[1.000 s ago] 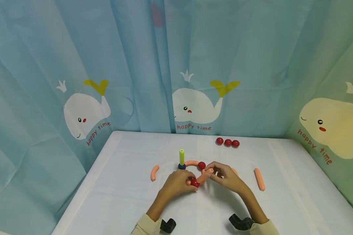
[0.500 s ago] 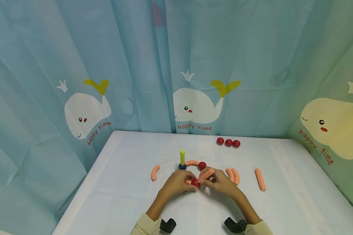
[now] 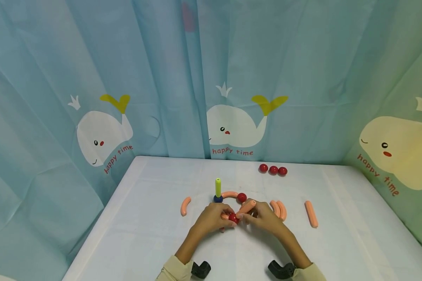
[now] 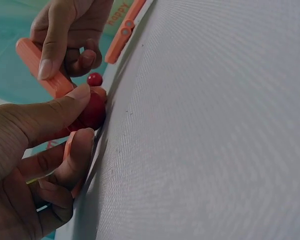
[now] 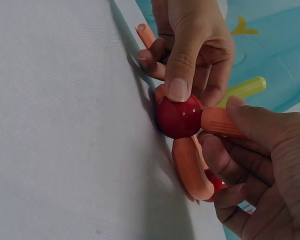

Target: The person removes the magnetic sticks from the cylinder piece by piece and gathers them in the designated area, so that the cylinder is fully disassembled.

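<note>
My left hand (image 3: pixel 211 218) grips a red ball (image 5: pixel 177 120) between thumb and fingers at the near side of a joined set of balls and rods. My right hand (image 3: pixel 265 217) pinches a straight orange rod (image 4: pixel 42 65) with its thumb on top. The rod tilts upward, its lower end against the red ball. A curved orange rod (image 5: pixel 186 170) runs from this ball to a second red ball (image 3: pixel 242 198). Another curved rod (image 3: pixel 229 194) links that one to a dark blue ball (image 3: pixel 218 199), on which a yellow-green rod (image 3: pixel 218 187) stands upright. Fingers hide part of the set.
Three red balls (image 3: pixel 273 170) lie in a row near the table's far edge. Two curved orange rods (image 3: pixel 278 210) and a straight orange rod (image 3: pixel 311 214) lie to the right, a curved orange rod (image 3: pixel 185 206) to the left. Behind the white table (image 3: pixel 144 187) hangs a blue curtain (image 3: pixel 168 78).
My right hand has moved left and turned the straight rod so its lower end meets the red ball, uncovering the two curved rods on the right. My left hand has stayed in place.
</note>
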Tool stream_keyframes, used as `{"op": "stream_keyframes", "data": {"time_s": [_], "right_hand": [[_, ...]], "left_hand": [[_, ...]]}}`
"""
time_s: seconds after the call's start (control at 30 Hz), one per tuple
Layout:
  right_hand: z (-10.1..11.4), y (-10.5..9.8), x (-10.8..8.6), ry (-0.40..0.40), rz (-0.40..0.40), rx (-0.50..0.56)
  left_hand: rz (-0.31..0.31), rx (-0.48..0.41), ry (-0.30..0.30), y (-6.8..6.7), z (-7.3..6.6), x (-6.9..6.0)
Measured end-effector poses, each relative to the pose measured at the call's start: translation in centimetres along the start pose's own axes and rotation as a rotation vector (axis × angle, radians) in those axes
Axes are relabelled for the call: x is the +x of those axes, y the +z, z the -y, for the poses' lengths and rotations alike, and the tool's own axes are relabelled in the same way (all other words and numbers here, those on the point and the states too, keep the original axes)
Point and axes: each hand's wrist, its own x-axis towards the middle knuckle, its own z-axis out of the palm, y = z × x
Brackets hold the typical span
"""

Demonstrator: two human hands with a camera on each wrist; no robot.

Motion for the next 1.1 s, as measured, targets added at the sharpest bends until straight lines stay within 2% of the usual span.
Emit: {"op": "stream_keyframes", "data": {"time_s": [0.2,0.37,0.57,0.83,0.93,1.0,1.1], "right_hand": [[2.4,-0.5,0.1,0.003,-0.001,0.025],[3.0,-0.5,0.1,-0.021,0.001,0.055],[1.9,0.0,0.1,-0.037,-0.030,0.047],[-0.8,0.5,-0.3,0.030,-0.006,0.073],[-0.8,0.4,-0.4,0.058,-0.013,0.092],[0.1,0.2,-0.3,0.061,-0.022,0.092],[0.3,0.0,-0.3,0.067,-0.019,0.087]], "left_hand": [[-0.005,0.015,-0.030,0.2,0.0,-0.1],[0.002,-0.013,-0.062,0.3,0.0,-0.2],[0.002,-0.016,-0.057,0.2,0.0,-0.1],[0.000,-0.040,-0.064,0.1,0.1,-0.2],[-0.001,-0.050,-0.069,0.1,-0.1,-0.1],[0.001,-0.052,-0.066,0.1,-0.1,-0.1],[-0.006,-0.029,-0.048,0.1,-0.2,-0.1]]}}
